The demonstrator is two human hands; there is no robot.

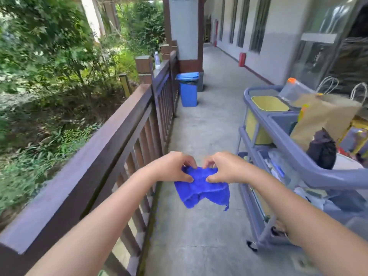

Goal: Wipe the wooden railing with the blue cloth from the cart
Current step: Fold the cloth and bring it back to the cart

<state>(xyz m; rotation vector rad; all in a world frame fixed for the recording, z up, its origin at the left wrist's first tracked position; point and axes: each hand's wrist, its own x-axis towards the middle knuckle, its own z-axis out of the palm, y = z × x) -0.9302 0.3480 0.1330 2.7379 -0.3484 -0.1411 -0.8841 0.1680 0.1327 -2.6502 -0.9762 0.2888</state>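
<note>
Both hands hold the blue cloth in the air over the walkway floor. My left hand pinches its top left edge and my right hand pinches its top right edge, so the cloth hangs down below them, crumpled. The dark wooden railing runs along the left, from the near left corner away toward a post; the cloth is apart from it, to its right. The grey-blue cart stands on the right.
The cart carries a yellow bucket, a brown paper bag and a dark bag. A blue bin stands by the pillar ahead. A plastic bottle sits on the far railing. Bushes lie beyond the railing; a concrete walkway runs forward.
</note>
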